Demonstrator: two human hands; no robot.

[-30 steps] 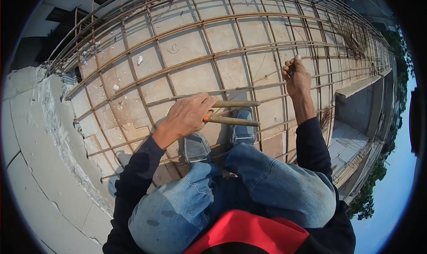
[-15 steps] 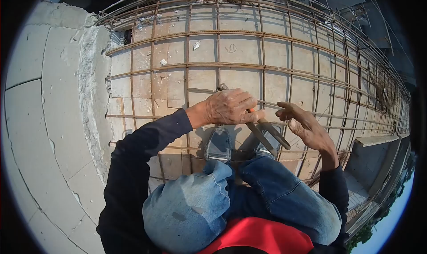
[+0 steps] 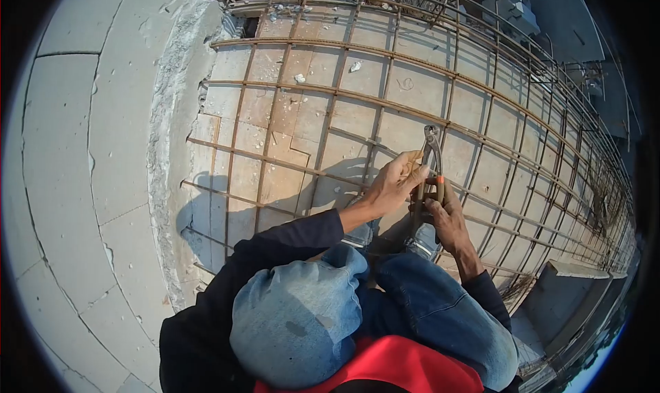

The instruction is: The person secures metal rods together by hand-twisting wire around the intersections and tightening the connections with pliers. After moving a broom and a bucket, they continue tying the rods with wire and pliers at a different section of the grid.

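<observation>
While the person crouches, knees (image 3: pixel 302 317) in blue jeans fill the near view w/ shoes (image 3: pixel 421 240) partly hidden below the hands. Right hand (image 3: pixel 447 217) is closed round the pliers (image 3: pixel 432 160) handles; left hand (image 3: pixel 395 181) has fingers curled at the pliers too, just beside the right, touching near the orange grip. Pliers point up, head at a bar of the steel mesh (image 3: pixel 357 101). Mesh lies over a tan board floor (image 3: pixel 357 121), running far off to the right. Grey concrete wall (image 3: pixel 75 159) on the left, rough broken edge next to the mesh.
</observation>
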